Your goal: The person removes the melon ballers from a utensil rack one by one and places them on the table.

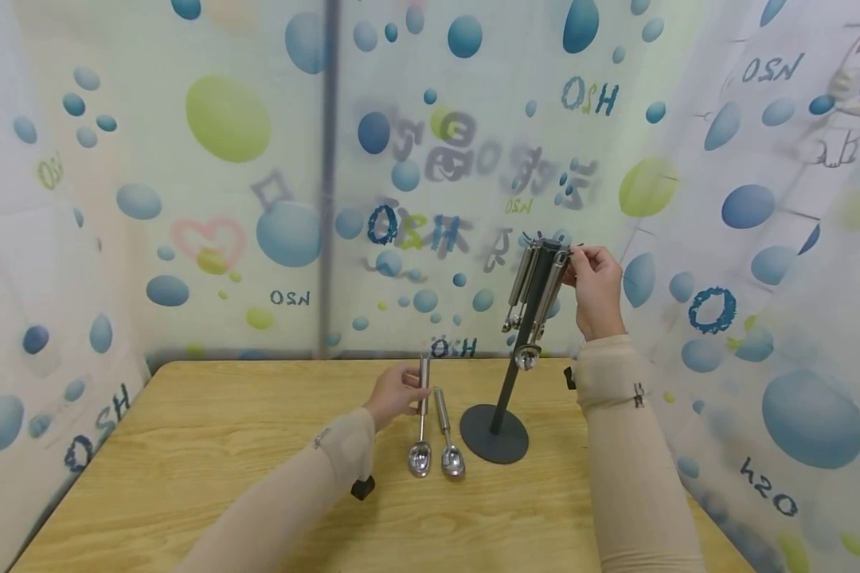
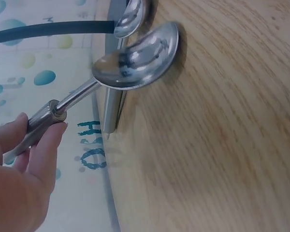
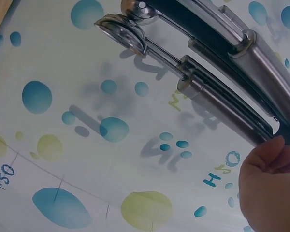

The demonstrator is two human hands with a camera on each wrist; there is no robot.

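My left hand pinches the handle of a metal scoop, which stands nearly lengthwise with its bowl toward me. In the left wrist view the scoop's deep oval bowl is close over the table. A second scoop lies just to its right. At the top of a dark rack, my right hand pinches the handle end of a metal utensil with a round bowl. The right wrist view shows its handle running down from the fingertips, close beside other hanging handles.
Several metal utensils hang from the rack's hooks, heads downward. The rack's round base stands on the wooden table, near the back edge. Printed curtains enclose the table at the back and sides.
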